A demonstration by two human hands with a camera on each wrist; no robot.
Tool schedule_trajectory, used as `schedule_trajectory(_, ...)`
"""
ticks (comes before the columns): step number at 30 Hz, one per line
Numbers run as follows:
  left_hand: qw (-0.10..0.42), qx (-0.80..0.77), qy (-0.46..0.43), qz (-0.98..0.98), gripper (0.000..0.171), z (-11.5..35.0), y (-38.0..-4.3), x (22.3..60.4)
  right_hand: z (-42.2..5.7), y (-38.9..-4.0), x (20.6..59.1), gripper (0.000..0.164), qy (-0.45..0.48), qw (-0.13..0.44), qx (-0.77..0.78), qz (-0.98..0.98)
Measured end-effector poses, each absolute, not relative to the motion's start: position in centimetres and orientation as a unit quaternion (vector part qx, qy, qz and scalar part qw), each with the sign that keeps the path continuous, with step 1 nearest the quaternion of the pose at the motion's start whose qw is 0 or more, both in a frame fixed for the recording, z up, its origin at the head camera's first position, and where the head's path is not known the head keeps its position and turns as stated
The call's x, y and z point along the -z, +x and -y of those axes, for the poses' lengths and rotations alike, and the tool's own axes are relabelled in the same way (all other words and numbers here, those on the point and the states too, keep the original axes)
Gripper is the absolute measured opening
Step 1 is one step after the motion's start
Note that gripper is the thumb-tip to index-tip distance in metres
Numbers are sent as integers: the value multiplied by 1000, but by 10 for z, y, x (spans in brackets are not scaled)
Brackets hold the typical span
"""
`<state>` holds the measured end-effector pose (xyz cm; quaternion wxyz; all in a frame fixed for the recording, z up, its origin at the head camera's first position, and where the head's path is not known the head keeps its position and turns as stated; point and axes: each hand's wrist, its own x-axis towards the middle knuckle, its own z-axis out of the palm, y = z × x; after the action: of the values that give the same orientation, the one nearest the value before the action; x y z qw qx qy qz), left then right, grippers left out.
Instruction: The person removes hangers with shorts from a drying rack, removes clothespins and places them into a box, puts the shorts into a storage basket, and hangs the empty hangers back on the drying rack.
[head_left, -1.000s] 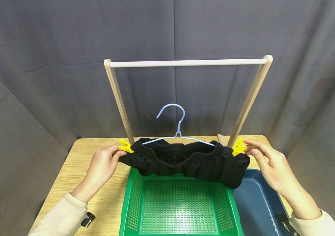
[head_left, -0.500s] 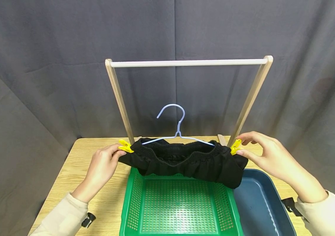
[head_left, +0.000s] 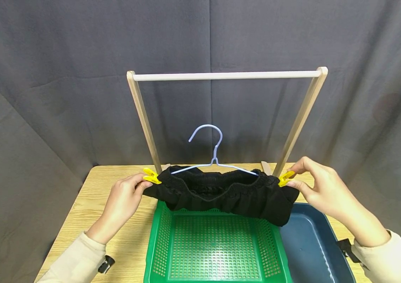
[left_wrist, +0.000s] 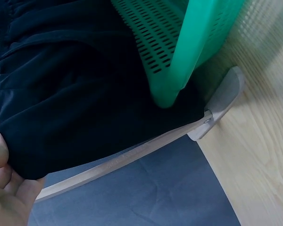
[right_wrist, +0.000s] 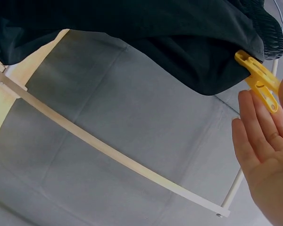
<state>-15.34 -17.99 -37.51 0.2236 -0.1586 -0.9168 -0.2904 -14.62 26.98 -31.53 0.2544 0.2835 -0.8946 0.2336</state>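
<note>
A black garment with a gathered elastic waistband hangs folded over the back of the green basket. The lavender hanger has its hook up and its lower ends inside the waistband. At the left end of the waistband, my left hand pinches a yellow clothespin. Thumb and index finger of my right hand pinch the handles of another yellow clothespin at the right end. Up close in the right wrist view, that clothespin bites the cloth beside the waistband.
Behind the garment stands a wooden rack with a white crossbar. The green perforated basket sits in front, and a dark blue tray lies to its right. All are on a wood-grain table before a grey curtain.
My right hand has shifted its fingers around the right clothespin into a thumb-and-finger pinch. That clothespin tipped left, then back right at a flatter angle. The left hand has barely moved.
</note>
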Motion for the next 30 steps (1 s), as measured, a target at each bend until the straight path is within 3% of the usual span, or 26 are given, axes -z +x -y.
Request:
schedule_trajectory(8,220,303,-153,914,11,179,-153,374,-270,-146,317,39,293,295,-233,879)
schedule_trajectory(11,221,305,-152,914,12,180,-153,375,-270,-146,317,22,294,309,-237,873)
schedule_trajectory(15,223,304,-153,914,12,179,-153,377,-271,-146,317,55,288,329,-245,866)
schedule_trajectory(23,227,303,-151,913,12,178,-152,378,-273,-144,312,60,280,333,-246,866)
schedule_trajectory(27,222,305,-147,914,13,178,-153,377,-277,-142,308,26,275,330,-245,869)
schedule_trajectory(30,219,308,-142,915,14,179,-153,378,-280,-140,306,21,273,329,-238,872)
